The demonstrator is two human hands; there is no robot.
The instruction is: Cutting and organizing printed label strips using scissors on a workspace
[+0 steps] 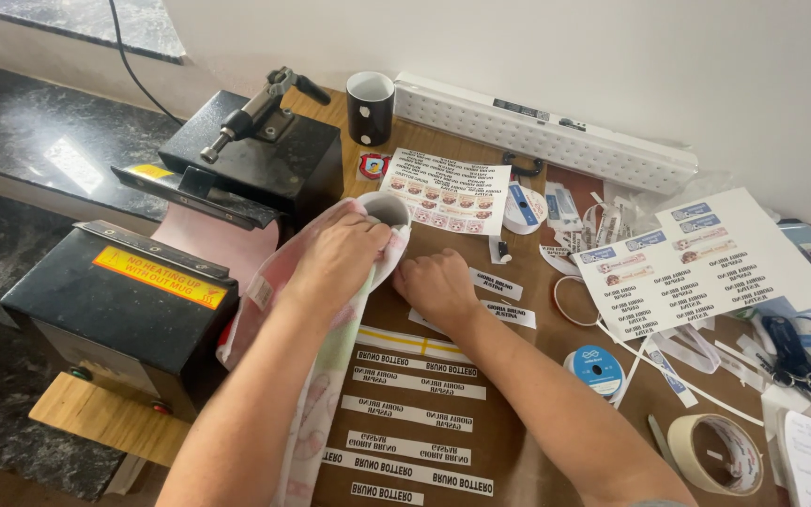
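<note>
Left hand (335,255) clamps cloth (316,376) round the mug (389,208); right hand (438,284), fingers curled, steadies it. Loose grip could skew the wrap near the press (255,160) at the bench's back-left corner.

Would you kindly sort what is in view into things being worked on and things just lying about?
In hand: left hand and right hand on the cloth-wrapped white mug.

Lying about: black mug, blue tape roll, masking tape roll, printed strips, press machine.
</note>
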